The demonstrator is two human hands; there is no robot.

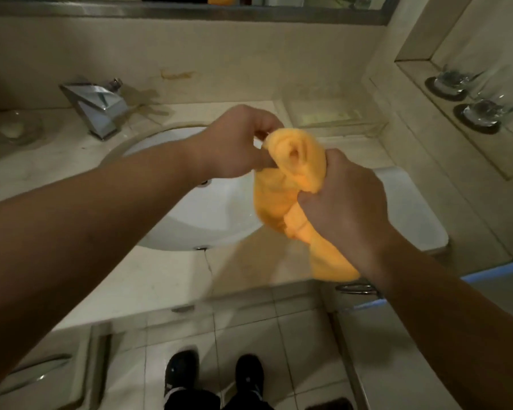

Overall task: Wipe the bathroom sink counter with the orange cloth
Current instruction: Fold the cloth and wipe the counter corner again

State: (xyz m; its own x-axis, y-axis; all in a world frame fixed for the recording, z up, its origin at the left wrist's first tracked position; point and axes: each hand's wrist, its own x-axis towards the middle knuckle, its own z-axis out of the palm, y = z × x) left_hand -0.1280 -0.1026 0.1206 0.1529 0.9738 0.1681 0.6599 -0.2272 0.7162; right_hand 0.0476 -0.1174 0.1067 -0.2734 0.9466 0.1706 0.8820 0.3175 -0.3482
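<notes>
Gripping the bunched orange cloth [282, 179] in the right hand [347, 202], fist closed round its middle, above the right rim of the sink [214, 214]; pinching the cloth's upper fold with the left hand [234, 143], over the sink's far right edge; hanging clear of the counter [148, 279], one tail trailing toward the sink's near-right side; behind the sink on its left, a chrome faucet [97, 106]; far right of the sink, two glasses [483, 112].

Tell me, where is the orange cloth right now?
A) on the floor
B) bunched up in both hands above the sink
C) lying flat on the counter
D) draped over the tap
B: the left hand and the right hand both hold the bunched orange cloth above the sink.
</notes>
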